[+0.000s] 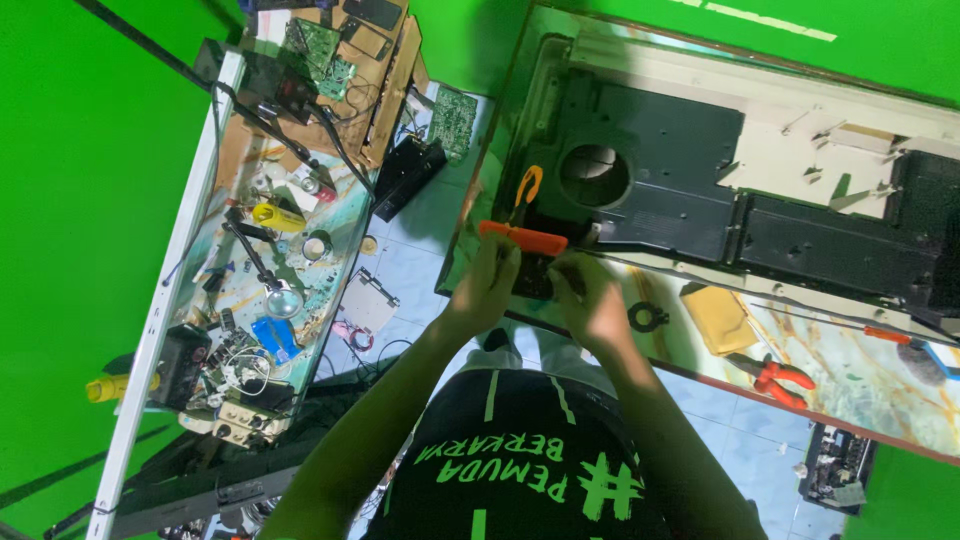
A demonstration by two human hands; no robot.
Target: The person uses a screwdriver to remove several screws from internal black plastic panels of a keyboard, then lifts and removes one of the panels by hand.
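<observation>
My left hand (487,288) grips an orange-handled tool (522,237) that lies crosswise over the near edge of a large black device panel (660,190) on the marbled table (850,385). My right hand (592,303) is beside it, fingers closed on a small black part (535,277) held between both hands at the table edge. The panel has a round hole (595,175), and a yellow-orange loop (528,185) lies just left of that hole.
Right of my hands on the table are a black ring (648,318), a yellow pad (718,318), red pliers (780,378) and an orange-tipped screwdriver (890,335). A cluttered side bench (265,300) on the left holds circuit boards (322,50), a magnifier and small tools. Tiled floor lies between.
</observation>
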